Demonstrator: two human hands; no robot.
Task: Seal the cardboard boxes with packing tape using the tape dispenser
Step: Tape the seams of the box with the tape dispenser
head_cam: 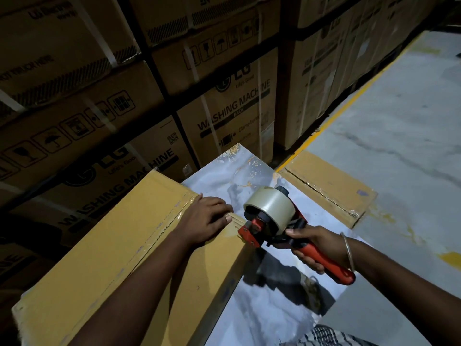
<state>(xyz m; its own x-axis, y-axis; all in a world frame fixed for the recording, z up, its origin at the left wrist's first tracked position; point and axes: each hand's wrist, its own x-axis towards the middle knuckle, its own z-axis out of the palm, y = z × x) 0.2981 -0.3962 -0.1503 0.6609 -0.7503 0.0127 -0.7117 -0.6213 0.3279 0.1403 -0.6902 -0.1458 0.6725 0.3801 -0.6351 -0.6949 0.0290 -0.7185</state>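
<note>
The long yellow-brown cardboard box (104, 258) lies on a pale blue-grey mottled surface (269, 308), clear tape along its seam. The left hand (203, 221) rests flat at its right end, fingers straight. Just beside that edge, the right hand (309, 248) grips the red-handled tape dispenser (272, 221). A second box (329, 191) sits farther right, before open grey floor (399, 146).

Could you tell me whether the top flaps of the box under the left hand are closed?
Closed: the box top lies flat, clear tape running along its seam.

Left hand (204, 221) on cardboard box (104, 258); tape dispenser (274, 221) right of it.
</note>
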